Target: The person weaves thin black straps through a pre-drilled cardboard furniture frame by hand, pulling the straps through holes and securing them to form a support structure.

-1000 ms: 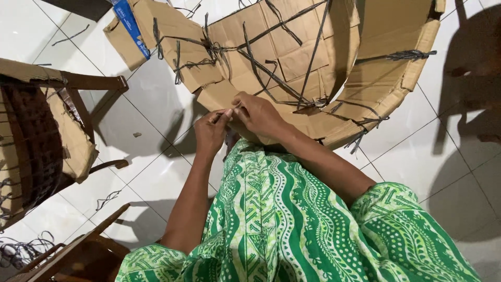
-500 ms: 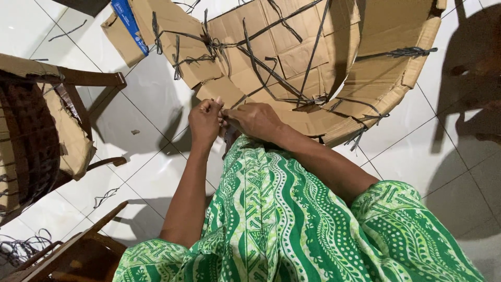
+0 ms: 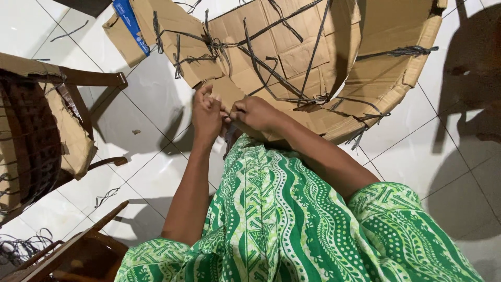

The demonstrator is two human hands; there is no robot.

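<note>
Both hands meet at frame centre: the left hand (image 3: pixel 207 116) and right hand (image 3: pixel 254 113) have fingers pinched together at the near edge of the flattened cardboard (image 3: pixel 292 57), apparently on a dark strap (image 3: pixel 271 73) end, though it is hidden. A wooden chair (image 3: pixel 47 120) stands at left on the white tile floor (image 3: pixel 151 104).

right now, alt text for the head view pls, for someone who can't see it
Seen from above, a person's left hand and right hand meet at the near edge of a curved cardboard piece laced with dark strips, on a white tiled floor. Wooden chairs stand left.
</note>
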